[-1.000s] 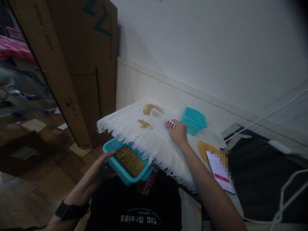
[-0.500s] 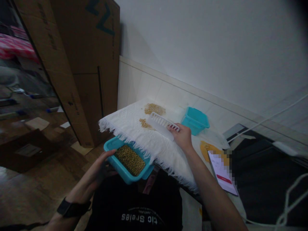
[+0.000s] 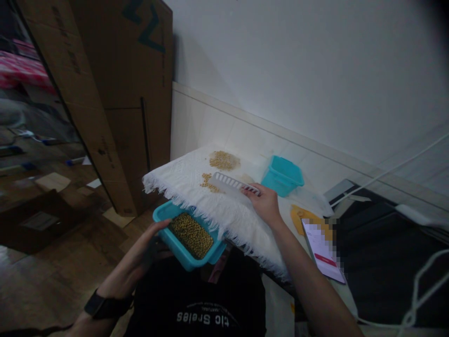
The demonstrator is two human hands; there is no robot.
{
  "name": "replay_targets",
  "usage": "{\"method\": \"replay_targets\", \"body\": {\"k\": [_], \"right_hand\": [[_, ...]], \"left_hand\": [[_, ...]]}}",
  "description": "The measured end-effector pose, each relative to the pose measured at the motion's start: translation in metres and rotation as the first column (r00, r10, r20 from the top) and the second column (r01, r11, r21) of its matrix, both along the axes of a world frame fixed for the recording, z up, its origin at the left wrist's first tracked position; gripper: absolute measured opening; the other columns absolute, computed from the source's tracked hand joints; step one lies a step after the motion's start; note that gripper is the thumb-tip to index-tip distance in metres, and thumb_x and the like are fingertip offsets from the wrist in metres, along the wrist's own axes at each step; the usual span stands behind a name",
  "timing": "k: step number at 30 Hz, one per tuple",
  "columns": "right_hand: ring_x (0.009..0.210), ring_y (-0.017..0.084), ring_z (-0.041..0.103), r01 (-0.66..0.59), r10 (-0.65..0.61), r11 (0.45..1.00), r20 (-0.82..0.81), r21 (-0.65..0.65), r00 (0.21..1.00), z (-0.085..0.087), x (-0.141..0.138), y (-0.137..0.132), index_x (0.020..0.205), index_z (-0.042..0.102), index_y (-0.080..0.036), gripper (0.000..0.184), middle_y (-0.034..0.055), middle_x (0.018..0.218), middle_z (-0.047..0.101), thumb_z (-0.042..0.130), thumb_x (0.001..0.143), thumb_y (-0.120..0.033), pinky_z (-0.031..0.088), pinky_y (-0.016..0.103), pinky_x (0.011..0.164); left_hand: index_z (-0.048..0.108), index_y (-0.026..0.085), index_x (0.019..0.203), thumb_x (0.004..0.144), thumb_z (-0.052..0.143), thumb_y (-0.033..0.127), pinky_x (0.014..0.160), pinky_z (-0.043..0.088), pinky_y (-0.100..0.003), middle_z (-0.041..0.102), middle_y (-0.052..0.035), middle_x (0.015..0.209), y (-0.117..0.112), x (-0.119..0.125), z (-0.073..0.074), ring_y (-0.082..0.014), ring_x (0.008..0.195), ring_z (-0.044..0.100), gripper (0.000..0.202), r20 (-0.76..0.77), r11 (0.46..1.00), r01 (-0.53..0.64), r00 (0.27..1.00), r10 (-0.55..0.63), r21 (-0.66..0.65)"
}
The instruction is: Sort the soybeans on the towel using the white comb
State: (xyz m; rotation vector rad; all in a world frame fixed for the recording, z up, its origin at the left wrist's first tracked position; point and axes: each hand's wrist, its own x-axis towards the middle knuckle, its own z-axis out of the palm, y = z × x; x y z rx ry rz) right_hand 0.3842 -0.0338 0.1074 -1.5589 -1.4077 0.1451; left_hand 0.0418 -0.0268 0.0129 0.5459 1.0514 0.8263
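Note:
My left hand point(image 3: 149, 243) grips a teal tray point(image 3: 164, 213) filled with yellow beans point(image 3: 191, 235), held just under the fringed front edge of a white cloth point(image 3: 189, 180) on the table. My right hand point(image 3: 264, 202) is closed on a white slotted plastic scraper point(image 3: 228, 185) that lies low on the cloth, right beside a small heap of beans point(image 3: 209, 182). A larger heap of beans point(image 3: 223, 160) sits farther back on the cloth.
A second teal tray point(image 3: 282, 175) stands behind my right hand. A phone point(image 3: 321, 250) with a lit screen lies on the table at the right, over a yellow sheet. White cables point(image 3: 417, 290) run at the far right. Tall cardboard boxes point(image 3: 115, 84) stand left of the table.
The scraper has tipped down flatter onto the cloth and slid left toward the small heap of beans. My left hand and the tray have barely moved.

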Motion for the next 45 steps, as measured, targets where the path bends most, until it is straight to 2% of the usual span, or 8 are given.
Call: {"method": "replay_targets", "body": {"k": [6,11,17,24,32,37,41,45], "right_hand": [[0.075,0.023,0.074,-0.002,0.002,1.000,0.017,-0.008,1.000,-0.003,0.000,-0.009,0.089,0.087,-0.021,0.028,0.0057,0.086,0.085,0.078,0.082,-0.047,0.055,0.032,0.072],[0.068,0.022,0.072,-0.020,0.020,1.000,0.019,-0.004,1.000,-0.005,0.001,-0.017,0.086,0.088,-0.022,0.029,0.0040,0.079,0.083,0.079,0.083,-0.050,0.054,0.030,0.066],[0.069,0.022,0.074,0.000,0.000,1.000,-0.026,0.019,1.000,-0.006,-0.002,-0.029,0.088,0.089,-0.023,0.025,0.0038,0.081,0.084,0.080,0.081,-0.045,0.056,0.031,0.067],[0.071,0.023,0.076,0.009,-0.008,0.999,-0.040,0.031,0.999,-0.006,-0.002,-0.038,0.086,0.089,-0.023,0.024,0.0041,0.083,0.086,0.080,0.080,-0.045,0.058,0.031,0.067],[0.071,0.025,0.078,0.109,-0.108,0.993,-0.015,0.037,0.994,-0.006,0.005,-0.051,0.084,0.088,-0.023,0.026,0.0046,0.081,0.085,0.079,0.079,-0.047,0.060,0.032,0.067],[0.070,0.026,0.078,0.155,-0.156,0.986,0.016,0.055,0.988,-0.002,0.008,-0.064,0.085,0.088,-0.022,0.029,0.0057,0.080,0.085,0.078,0.080,-0.049,0.061,0.033,0.066],[0.065,0.026,0.078,0.194,-0.199,0.979,0.088,0.061,0.976,-0.001,0.012,-0.074,0.085,0.088,-0.022,0.030,0.0059,0.076,0.084,0.077,0.081,-0.050,0.059,0.033,0.061],[0.070,0.027,0.080,0.164,-0.167,0.986,0.116,0.033,0.979,-0.002,0.010,-0.080,0.085,0.087,-0.023,0.030,0.0064,0.080,0.085,0.075,0.083,-0.050,0.061,0.034,0.064]], "left_hand": [[0.069,0.023,0.126,0.080,0.090,0.045,0.075,0.068,-0.047,0.083,-0.0134,0.108,-0.001,0.003,0.002,-0.0309,0.083,0.081,0.055,0.004,0.999,0.010,1.000,-0.010,-0.033],[0.068,0.022,0.129,0.083,0.088,0.043,0.076,0.069,-0.046,0.083,-0.0149,0.114,-0.003,0.005,0.006,-0.0320,0.087,0.082,0.055,0.006,0.998,0.038,0.999,-0.038,-0.045],[0.070,0.023,0.131,0.079,0.090,0.042,0.073,0.070,-0.044,0.083,-0.0147,0.115,-0.007,0.009,0.011,-0.0334,0.089,0.083,0.059,-0.010,0.999,0.031,0.999,-0.032,-0.035],[0.068,0.022,0.135,0.076,0.093,0.047,0.074,0.069,-0.044,0.083,-0.0151,0.114,-0.008,0.008,0.009,-0.0345,0.092,0.083,0.069,0.010,0.998,0.055,0.998,-0.055,-0.020],[0.070,0.022,0.127,0.082,0.089,0.044,0.070,0.068,-0.042,0.083,-0.0120,0.107,-0.009,0.008,0.008,-0.0292,0.082,0.080,0.054,0.006,0.999,0.051,0.999,-0.051,-0.010],[0.073,0.022,0.121,0.084,0.089,0.042,0.082,0.068,-0.041,0.084,-0.0118,0.113,-0.012,0.005,0.004,-0.0285,0.096,0.081,0.045,0.056,0.996,0.080,0.995,-0.082,0.047],[0.075,0.022,0.118,0.081,0.092,0.045,0.080,0.068,-0.039,0.084,-0.0131,0.120,-0.011,0.004,0.000,-0.0317,0.107,0.080,0.046,0.071,0.996,0.080,0.994,-0.082,0.034],[0.076,0.024,0.117,0.079,0.093,0.046,0.077,0.068,-0.040,0.084,-0.0125,0.118,-0.011,0.005,0.001,-0.0339,0.107,0.081,0.048,0.062,0.996,0.071,0.995,-0.074,0.045]]}}
